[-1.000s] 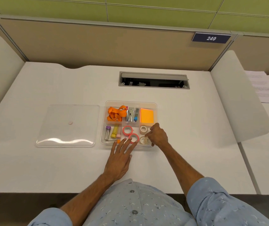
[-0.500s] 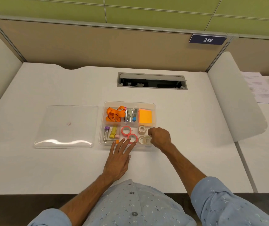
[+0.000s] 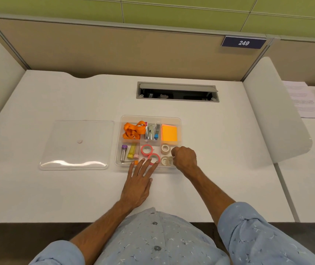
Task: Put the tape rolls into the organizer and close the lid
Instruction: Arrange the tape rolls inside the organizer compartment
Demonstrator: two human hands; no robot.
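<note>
The organizer [image 3: 178, 121] sits mid-desk, a clear shallow tray split into compartments, and the tape rolls look to be all in it: two pink rolls [image 3: 146, 149] in the near middle cell, three pale rolls [image 3: 165, 148] in the near right one. The left hand [image 3: 138, 185] lies flat on the desk with fingers spread, the tips resting on the tray's near rim beside the front pink roll. The right hand [image 3: 185, 158] is curled loosely at the tray's near right corner, next to the pale rolls; whether it pinches one I cannot tell, since the knuckles hide the fingertips.

The lid [image 3: 76, 144] lies flat on the desk just left of the tray, apart from it, clear and thin with a small knob in the middle. I would judge it light, a bit flexible and slick, so better taken by two opposite edges than by that little knob, then lowered square so it seats on the rim. The rolls are light, stiff rings, easy to pinch across the rim. The tray itself seems light enough to slide, so a steadying hand makes sense.

The desk [image 3: 219, 169] is smooth, white and mostly bare, with a cable slot [image 3: 177, 91] behind the tray. Beige partitions wall it in, a plate reads 249 [image 3: 244, 43], and papers [image 3: 304, 100] lie on the next desk to the right.
</note>
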